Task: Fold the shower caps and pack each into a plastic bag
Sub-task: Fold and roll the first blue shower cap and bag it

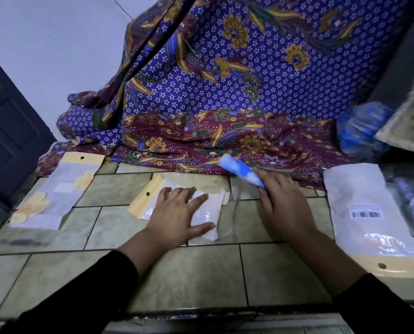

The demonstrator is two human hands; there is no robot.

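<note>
Both forearms, in black sleeves (100, 288), reach up from the bottom of the frame over the tiled tabletop (191, 273). The left hand (174, 213) lies palm down just left of the frame's centre. Its fingers are straight and spread, pressing flat on a clear plastic bag (209, 213) and curled round nothing. The bag lies flat on the tiles, and its yellow header strip with a punched hole sticks out to the upper left of the hand.

The right hand (285, 208) sits just right of centre, knuckles up and angled toward the upper left. Its fingers are wrapped round the near end of a rolled shower cap (239, 169). The cap is blue with white patches and juts out of the hand toward the upper left. Its free end sits over the edge of a purple and maroon batik cloth (225, 88) that drapes across the back of the scene. Cap and bag are near each other but apart, the cap to the upper right of the bag's open end.

At the left edge lie packed bags (56, 191) showing yellow flower prints. At the right edge lies a stack of bags (360, 189) with a barcode label. Above it sits a clear sack of blue material (360, 131).
</note>
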